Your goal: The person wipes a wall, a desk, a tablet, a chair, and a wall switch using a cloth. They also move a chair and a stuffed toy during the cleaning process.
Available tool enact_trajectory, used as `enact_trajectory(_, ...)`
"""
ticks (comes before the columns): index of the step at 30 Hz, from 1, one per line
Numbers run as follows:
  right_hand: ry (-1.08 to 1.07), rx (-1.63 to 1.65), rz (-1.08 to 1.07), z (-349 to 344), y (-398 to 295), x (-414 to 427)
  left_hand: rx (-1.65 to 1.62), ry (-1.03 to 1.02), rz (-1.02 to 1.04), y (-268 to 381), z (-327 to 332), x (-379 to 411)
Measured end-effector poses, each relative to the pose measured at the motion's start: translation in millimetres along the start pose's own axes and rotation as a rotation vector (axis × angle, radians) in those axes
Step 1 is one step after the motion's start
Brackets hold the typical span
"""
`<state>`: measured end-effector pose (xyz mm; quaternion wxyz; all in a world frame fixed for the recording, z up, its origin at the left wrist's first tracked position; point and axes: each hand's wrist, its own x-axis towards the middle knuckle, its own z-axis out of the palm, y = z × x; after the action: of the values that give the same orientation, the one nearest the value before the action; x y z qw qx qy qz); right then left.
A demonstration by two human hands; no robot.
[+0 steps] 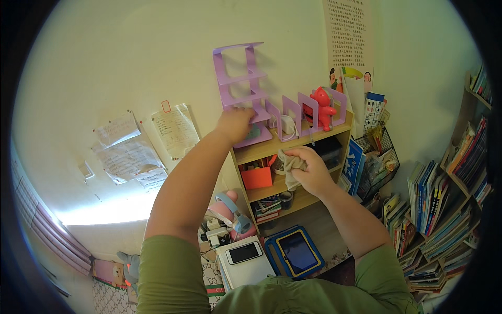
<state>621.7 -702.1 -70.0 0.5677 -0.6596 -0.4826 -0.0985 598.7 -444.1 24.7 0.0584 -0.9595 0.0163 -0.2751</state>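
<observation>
My left hand (pixel 236 125) is at a lower tier of a purple tiered desk organizer (pixel 242 80), which stands against the wall on a wooden shelf unit (pixel 302 142); its fingertips are partly hidden by a shelf of the organizer. In my right hand (pixel 311 168) is a crumpled beige cloth (pixel 291 167), held in front of the unit's upper compartment. Purple upright dividers (pixel 291 108) run along the top to the right. Among them are a white power adapter with a cable (pixel 288 125) and a red toy figure (pixel 323 110).
Below are an orange-red box (pixel 256 178), small books (pixel 268 208), a blue-framed tablet (pixel 299 252), a white smartphone (pixel 244 252) and a pink lamp (pixel 223 212). A black mesh basket (pixel 378 176) and packed bookshelves (pixel 427 200) stand at the right. Papers (pixel 129 157) hang on the left wall.
</observation>
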Motion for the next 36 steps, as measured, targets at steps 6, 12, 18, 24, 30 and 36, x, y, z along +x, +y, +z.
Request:
enact_trajectory(6, 0.007, -0.216, -0.286, 10, -3, 30, -0.109, 0.024, -0.03, -3, -36, 15)
enact_trajectory(12, -0.118, -0.49, -0.296, 83, 19, 66, -0.139, 0.035, -0.061, -12, -75, 25)
enact_trajectory(18, -0.472, -0.425, -0.177, 108, 31, 113, -0.094, 0.018, -0.066, -15, -82, 27)
enact_trajectory(24, -0.583, -0.496, -0.062, 115, 36, 145, -0.122, 0.027, -0.122, -22, -78, 22)
enact_trajectory(30, -0.5, -0.876, 0.176, 105, 37, 150, -0.128, -0.004, -0.085, -21, -69, 17)
enact_trajectory(36, -0.612, -1.041, 0.213, 90, 13, 138, -0.101, -0.06, -0.072, -11, -64, 15)
